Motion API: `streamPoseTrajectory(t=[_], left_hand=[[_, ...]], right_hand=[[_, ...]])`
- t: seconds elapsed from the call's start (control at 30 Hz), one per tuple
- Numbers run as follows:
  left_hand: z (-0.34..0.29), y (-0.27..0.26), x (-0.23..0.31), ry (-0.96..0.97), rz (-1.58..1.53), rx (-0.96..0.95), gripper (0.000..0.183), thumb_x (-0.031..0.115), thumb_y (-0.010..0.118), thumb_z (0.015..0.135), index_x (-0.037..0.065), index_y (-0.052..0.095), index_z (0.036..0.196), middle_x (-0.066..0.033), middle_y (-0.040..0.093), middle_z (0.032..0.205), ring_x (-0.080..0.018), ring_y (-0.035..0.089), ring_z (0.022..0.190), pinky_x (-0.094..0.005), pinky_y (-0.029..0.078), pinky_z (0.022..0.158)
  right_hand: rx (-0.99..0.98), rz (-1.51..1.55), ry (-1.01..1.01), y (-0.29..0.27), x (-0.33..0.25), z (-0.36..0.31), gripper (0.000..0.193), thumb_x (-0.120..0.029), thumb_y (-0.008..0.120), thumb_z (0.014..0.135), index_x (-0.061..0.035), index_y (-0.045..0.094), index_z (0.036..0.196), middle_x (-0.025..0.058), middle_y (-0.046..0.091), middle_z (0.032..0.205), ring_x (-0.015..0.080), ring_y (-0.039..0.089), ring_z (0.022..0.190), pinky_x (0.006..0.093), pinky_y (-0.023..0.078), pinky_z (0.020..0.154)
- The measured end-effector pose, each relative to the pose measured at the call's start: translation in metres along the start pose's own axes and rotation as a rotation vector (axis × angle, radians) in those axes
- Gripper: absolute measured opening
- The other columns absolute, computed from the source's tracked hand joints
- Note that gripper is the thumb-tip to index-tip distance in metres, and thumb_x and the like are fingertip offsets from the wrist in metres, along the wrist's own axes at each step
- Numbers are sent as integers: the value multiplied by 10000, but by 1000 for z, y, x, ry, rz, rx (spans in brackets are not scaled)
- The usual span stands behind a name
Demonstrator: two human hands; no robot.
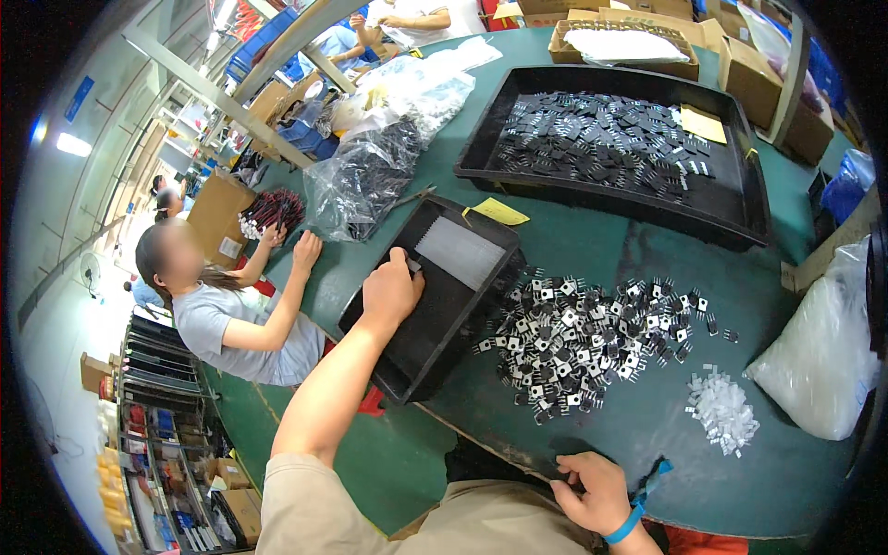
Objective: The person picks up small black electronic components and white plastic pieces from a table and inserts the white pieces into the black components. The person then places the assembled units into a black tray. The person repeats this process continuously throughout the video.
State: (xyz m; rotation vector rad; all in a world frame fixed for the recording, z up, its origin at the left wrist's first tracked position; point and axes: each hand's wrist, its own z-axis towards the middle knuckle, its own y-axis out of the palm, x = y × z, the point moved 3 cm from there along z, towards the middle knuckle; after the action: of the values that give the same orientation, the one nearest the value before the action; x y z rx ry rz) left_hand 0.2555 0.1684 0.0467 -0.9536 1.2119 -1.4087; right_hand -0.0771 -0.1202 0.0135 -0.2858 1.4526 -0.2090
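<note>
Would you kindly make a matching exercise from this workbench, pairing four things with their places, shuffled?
Things:
1. left hand
2. right hand
3. small white pieces
4. large black tray

Places:
A. between the pile of black-and-silver components and the bulging plastic bag
B. toward the far side of the green table
C. at the smaller black tray
D. at the table's near edge

Pairs: 1-C, 2-D, 3-A, 4-B

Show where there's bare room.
Bare green table shows between the big black tray and the parts heap, and between that heap, the white bits and right hand. Crowded: left of the big tray, with clear bags and the small tray.
</note>
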Motion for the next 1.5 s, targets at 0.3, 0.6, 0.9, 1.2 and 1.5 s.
streamPoseTrajectory(t=[0.3, 0.6, 0.9, 1.2, 1.5], left_hand=[[-2, -7, 3, -123, 33, -107, 394, 331, 694, 894, -58, 670, 840, -292, 695, 842, -457, 694, 840, -531, 555, 763], [3, 28, -12, -171, -241, -43, 377, 282, 665, 923, -88, 676, 849, -335, 676, 902, -502, 661, 907, -537, 529, 821], [6, 19, 3, -209, -180, -97, 359, 269, 660, 942, -83, 667, 873, -337, 673, 942, -494, 654, 950, -539, 518, 838], [10, 31, -9, -186, -285, -49, 337, 271, 672, 934, -64, 685, 905, -326, 677, 931, -480, 659, 948, -518, 517, 843], [11, 27, -10, -182, -363, -93, 342, 270, 632, 949, -66, 694, 925, -318, 674, 965, -475, 650, 972, -510, 504, 849]], right_hand=[[-2, -16, -7, 0, 0, 0, 307, -133, 768, 783, -41, 674, 1060, 117, 692, 881, 280, 661, 694, 373, 545, 622], [-5, -13, -14, 1, -2, -1, 298, -120, 768, 771, -36, 682, 1044, 126, 694, 892, 297, 666, 715, 384, 551, 642], [11, -5, -15, 0, 2, -2, 283, -102, 759, 773, -35, 681, 1037, 131, 692, 893, 306, 667, 723, 392, 548, 643], [9, -14, -9, 1, -1, -1, 260, -87, 752, 779, -34, 684, 1023, 125, 682, 876, 284, 657, 685, 380, 541, 621], [6, -1, 14, 1, -4, 2, 249, -80, 751, 783, -36, 686, 1019, 123, 685, 871, 272, 656, 660, 371, 537, 604]])
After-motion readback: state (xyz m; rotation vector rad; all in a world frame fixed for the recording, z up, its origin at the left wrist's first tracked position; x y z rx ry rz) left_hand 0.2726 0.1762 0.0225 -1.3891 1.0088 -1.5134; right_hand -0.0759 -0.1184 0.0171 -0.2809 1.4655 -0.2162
